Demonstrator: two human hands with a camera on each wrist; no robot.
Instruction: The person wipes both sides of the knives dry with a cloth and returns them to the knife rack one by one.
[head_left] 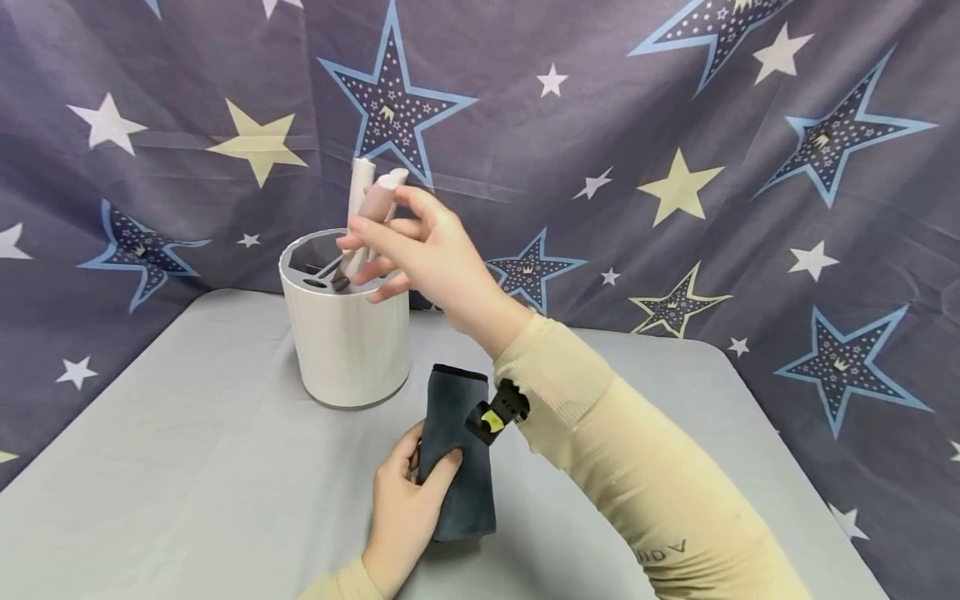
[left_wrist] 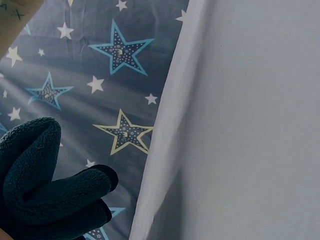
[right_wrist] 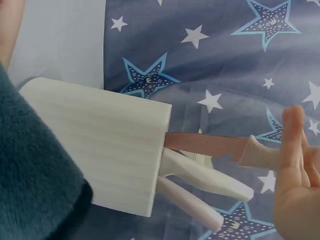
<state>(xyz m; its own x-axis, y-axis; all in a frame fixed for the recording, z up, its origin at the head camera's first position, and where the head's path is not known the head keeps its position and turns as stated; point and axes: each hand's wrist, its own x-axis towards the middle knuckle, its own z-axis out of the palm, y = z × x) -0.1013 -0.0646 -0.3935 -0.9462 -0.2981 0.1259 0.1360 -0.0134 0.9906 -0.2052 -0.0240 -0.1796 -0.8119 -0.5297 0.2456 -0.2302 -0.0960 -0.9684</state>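
Observation:
My right hand (head_left: 431, 242) is above a white round knife block (head_left: 348, 342), pinching a pale-handled knife between thumb and fingers. The right wrist view shows this knife (right_wrist: 207, 145) with part of its blade out of the block's top and its tip end hidden inside. Two other pale knife handles (right_wrist: 210, 177) stick out beside it. My left hand (head_left: 405, 492) grips a folded dark teal cloth (head_left: 461, 475) over the table, thumb on its front. Up close, the cloth (left_wrist: 65, 197) looks fleecy, with black edging; the left hand is mostly out of the left wrist view.
The block stands on a grey-covered table (head_left: 187, 433), towards its back left. A dark star-patterned curtain (head_left: 487, 100) hangs behind the table. A small black camera mount (head_left: 498, 412) sits on the right sleeve, overlapping the cloth in the head view.

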